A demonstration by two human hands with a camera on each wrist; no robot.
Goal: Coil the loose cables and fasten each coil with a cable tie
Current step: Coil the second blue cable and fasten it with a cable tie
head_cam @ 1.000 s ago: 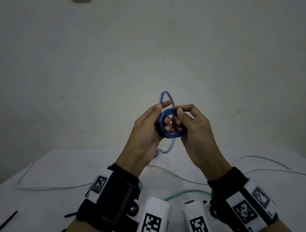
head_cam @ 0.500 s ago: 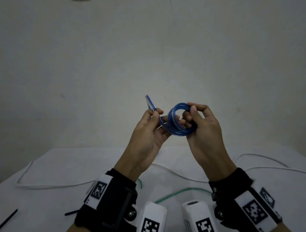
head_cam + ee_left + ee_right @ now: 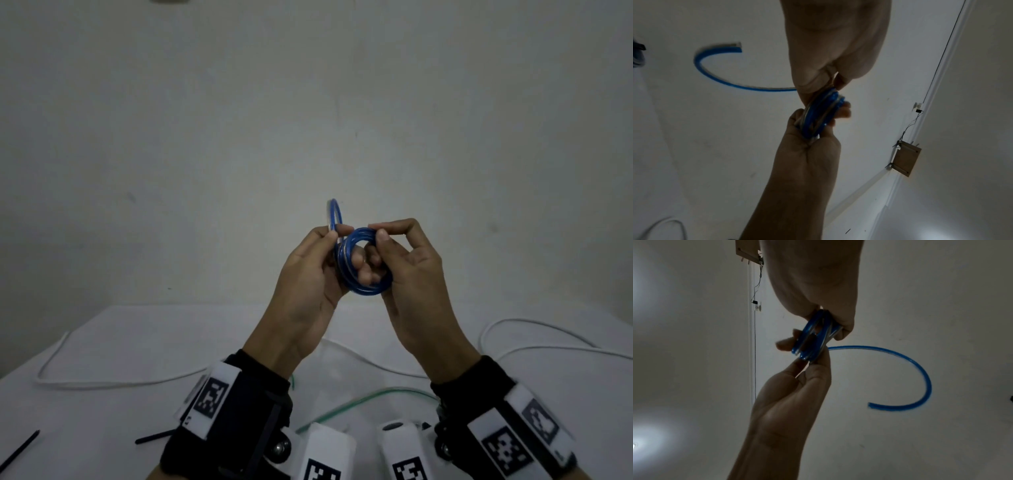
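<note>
Both hands are raised above the table and hold a small coil of blue cable [image 3: 363, 265] between them. My right hand [image 3: 376, 231] pinches the coil's top between thumb and forefinger, with its other fingers through the ring. My left hand [image 3: 337, 233] pinches the cable where the loose tail [image 3: 334, 214] leaves the coil and arcs upward. In the left wrist view the tail [image 3: 715, 76] curves away from the coil [image 3: 822, 113] to a cut end. The right wrist view shows the coil [image 3: 813, 337] and the tail [image 3: 918, 369]. No tie is on the coil.
On the white table [image 3: 102, 329] lie a white cable [image 3: 102, 385] at the left, another white cable [image 3: 534, 323] at the right and a green cable [image 3: 359, 401] near my wrists. Two black cable ties [image 3: 20, 448] [image 3: 154, 438] lie at the front left. A bare wall stands behind.
Half a second ago my left hand held the tail out to the left, apart from the coil. It has since come back against the coil, and the tail stands upright.
</note>
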